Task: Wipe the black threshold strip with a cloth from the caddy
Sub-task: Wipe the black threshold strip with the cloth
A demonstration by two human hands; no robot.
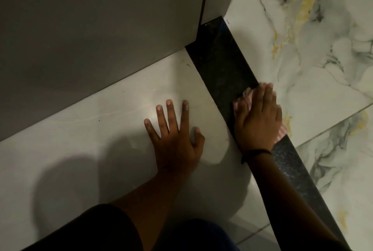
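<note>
At the bottom edge of the view, dark clothing (96,228) is seen, with both bare forearms extended forward from it. The left hand (175,137) is laid flat on the plain pale floor tile (101,129), palm down, fingers spread wide apart and nothing held; its grip is fully apart. A soft shadow is cast on the tile to its left.

Just to the right, the right hand (258,117) is pressed flat, fingers extended and close together, onto a pink-and-white cloth (247,94). The cloth is pinned under the palm rather than pinched; its edges are seen at the fingertips, beside the thumb side and at the heel of the hand. The hand is slightly blurred. A thin dark band (256,152) is worn around the right wrist.

The cloth is spread on the black threshold strip (220,65), a speckled dark strip that is run diagonally from the lower right, under the right forearm, up to the corner of the wall. The plain tile on the left is separated by it from the marbled floor tiles (314,53) on the right, which are veined in grey and yellow. The fingertips of the right hand are reached just over the strip's far edge onto the marbled tile.

Farthest away, a plain grey wall panel (90,28) is met by the strip's upper end, where a narrow vertical seam is seen.
</note>
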